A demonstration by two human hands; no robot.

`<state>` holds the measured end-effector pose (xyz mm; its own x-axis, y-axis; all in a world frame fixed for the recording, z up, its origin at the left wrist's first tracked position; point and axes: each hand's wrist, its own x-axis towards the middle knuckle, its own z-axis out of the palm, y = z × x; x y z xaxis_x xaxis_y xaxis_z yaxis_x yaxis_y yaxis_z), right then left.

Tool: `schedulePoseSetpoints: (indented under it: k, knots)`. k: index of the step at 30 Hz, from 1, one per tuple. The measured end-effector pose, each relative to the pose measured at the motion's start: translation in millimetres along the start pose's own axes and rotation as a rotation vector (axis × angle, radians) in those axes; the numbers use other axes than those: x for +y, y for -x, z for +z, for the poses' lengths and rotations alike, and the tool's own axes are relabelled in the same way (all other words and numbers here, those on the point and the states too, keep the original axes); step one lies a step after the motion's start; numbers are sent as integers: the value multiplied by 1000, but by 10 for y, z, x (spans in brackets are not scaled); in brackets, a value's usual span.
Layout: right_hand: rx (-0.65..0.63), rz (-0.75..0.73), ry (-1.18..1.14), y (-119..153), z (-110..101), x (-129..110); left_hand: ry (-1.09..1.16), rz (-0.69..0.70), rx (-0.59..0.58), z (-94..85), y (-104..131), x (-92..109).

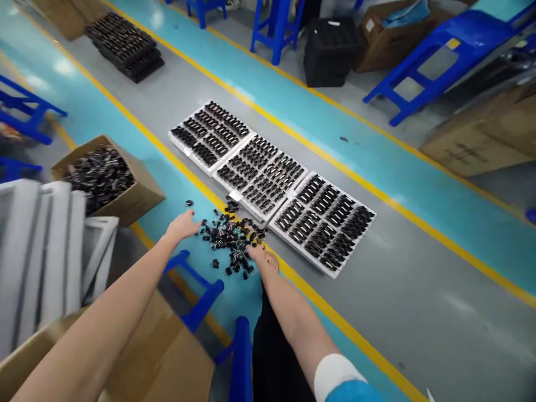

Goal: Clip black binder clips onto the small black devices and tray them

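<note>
Small black clips [228, 234] lie in a loose pile on the blue floor and across the yellow line. At the pile's left edge is my left hand [184, 224], its fingers bent towards the clips; whether it holds one is too small to tell. My right hand [263, 258] reaches into the pile's right side, fingers curled down among the clips, their tips partly hidden. Beyond the pile, three white trays stand in a row: a left tray [173, 137], a middle tray [263, 216] and a right tray [334, 272], each filled with rows of black clips.
An open cardboard box [142, 195] full of black clips stands left. White trays [54, 251] stand upright in a nearer box [167, 357]. A blue stool [201, 310] is close below my hands. Stacked black trays [125, 47] lie far left; blue stools [278, 28] stand behind.
</note>
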<state>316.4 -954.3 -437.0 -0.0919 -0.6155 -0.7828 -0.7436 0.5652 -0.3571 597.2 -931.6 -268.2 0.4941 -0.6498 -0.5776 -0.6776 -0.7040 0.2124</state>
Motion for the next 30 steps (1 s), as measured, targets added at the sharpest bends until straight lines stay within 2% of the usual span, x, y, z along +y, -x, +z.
schedulePoseSetpoints:
  k: [2, 5, 7, 10, 12, 14, 17, 21, 25, 30]
  knots:
    - [-62, 91, 22, -208, 243, 105, -1, -88, -85, 414, -483, -102]
    - [-120, 150, 54, -590, 466, 316, 20, -233, -183, 1119, -1022, -265]
    - [-107, 144, 86, -934, 485, 462, 35, -338, -215, 1551, -1341, -353]
    - [-40, 133, 124, -1531, 395, 632, 53, -453, -210, 2086, -1804, -451]
    - [10, 126, 134, -1877, 356, 690, 66, -473, -181, 2384, -2052, -492]
    - [82, 134, 137, -2098, 402, 700, 84, -452, -147, 2655, -2198, -502]
    - [133, 146, 105, -2173, 646, 634, 110, -392, -91, 3021, -2199, -444]
    - [53, 153, 5, -2045, 1102, 472, 152, -347, -40, 3391, -1985, -292]
    - [-61, 110, -140, -1952, 1411, 360, 236, -355, -40, 3625, -1809, -191]
    - [-193, 8, -354, -1901, 1608, 373, 349, -406, -34, 3823, -1671, -182]
